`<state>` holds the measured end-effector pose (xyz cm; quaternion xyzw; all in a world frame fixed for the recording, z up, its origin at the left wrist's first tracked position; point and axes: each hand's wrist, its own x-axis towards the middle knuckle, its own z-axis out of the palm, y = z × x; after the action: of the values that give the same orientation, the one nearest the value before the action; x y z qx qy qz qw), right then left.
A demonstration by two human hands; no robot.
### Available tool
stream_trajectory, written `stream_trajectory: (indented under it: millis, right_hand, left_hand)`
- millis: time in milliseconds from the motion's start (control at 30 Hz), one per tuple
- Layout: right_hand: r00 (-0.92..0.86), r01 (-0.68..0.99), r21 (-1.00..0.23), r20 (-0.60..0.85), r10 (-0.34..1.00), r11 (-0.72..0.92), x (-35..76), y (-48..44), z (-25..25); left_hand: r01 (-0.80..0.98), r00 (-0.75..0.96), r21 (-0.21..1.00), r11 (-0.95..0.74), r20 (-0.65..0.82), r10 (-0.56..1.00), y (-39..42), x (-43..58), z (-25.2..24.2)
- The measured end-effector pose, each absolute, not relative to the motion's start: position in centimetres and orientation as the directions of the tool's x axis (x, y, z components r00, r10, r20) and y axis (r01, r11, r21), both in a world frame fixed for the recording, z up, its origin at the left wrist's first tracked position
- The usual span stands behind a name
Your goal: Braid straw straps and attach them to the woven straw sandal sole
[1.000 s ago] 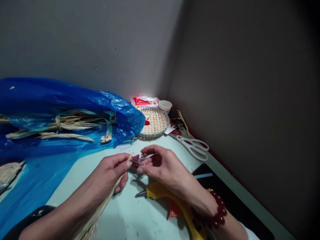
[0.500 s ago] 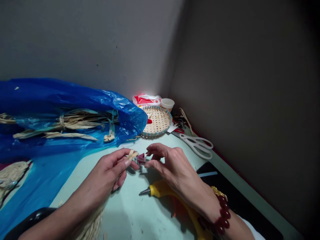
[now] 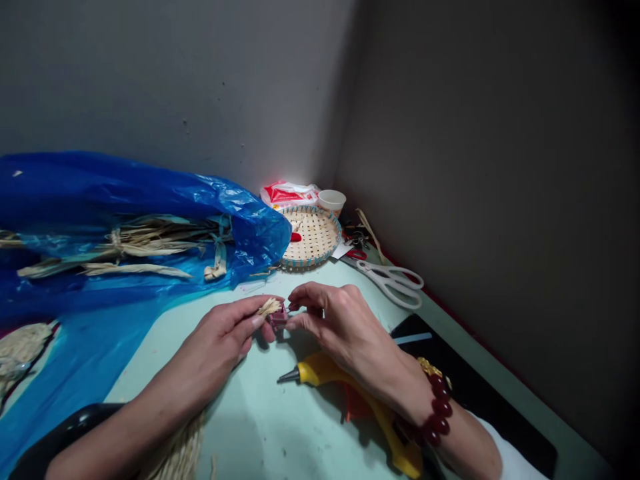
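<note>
Between finger and thumb, my left hand (image 3: 225,333) pinches a small pale bundle of dried husk strips (image 3: 270,307). Right against the bundle is a small dark red piece (image 3: 279,317), its exact kind too small to make out. The thumb and fingertips of my right hand (image 3: 345,327) close on the right end of this piece. Under my right hand a yellow glue gun (image 3: 320,370) lies on the table, its dark nozzle pointing left.
A blue plastic bag (image 3: 240,213) with dried husks (image 3: 155,237) covers the left. At the back stand a woven tray (image 3: 315,233), a paper cup (image 3: 332,201) and a red-white packet (image 3: 287,193). White-handled scissors (image 3: 395,283) and a black mat (image 3: 465,393) lie right.
The dark red piece and the husk bundle have come closer together, and my left fingers have closed in around them. The view has shifted slightly.
</note>
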<state>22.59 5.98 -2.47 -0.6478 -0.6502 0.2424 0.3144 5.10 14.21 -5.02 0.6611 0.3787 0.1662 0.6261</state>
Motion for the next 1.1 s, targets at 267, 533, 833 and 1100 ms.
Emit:
stream_trajectory:
  millis: [267,533,833,1100]
  right_hand:
    - [-0.003,0.687,-0.724,0.088,0.996,0.067,22.7,6.0,-3.0]
    - [0.008,0.594,-0.802,0.074,0.997,0.055,23.0,6.5,-3.6]
    - [-0.037,0.609,-0.791,0.045,0.998,0.059,22.9,6.5,-3.1]
    - [0.054,0.614,-0.789,0.081,0.995,0.03,22.4,6.6,-3.1]
  left_hand:
    - [0.335,0.651,0.939,-0.074,-0.174,0.739,14.8,5.3,-5.5]
    - [0.313,0.576,0.95,0.015,-0.202,0.792,14.8,5.4,-5.8]
    - [0.271,0.553,0.952,0.141,-0.273,0.787,14.7,4.7,-5.8]
    - [0.199,0.598,0.966,0.166,-0.254,0.76,14.4,5.2,-5.8]
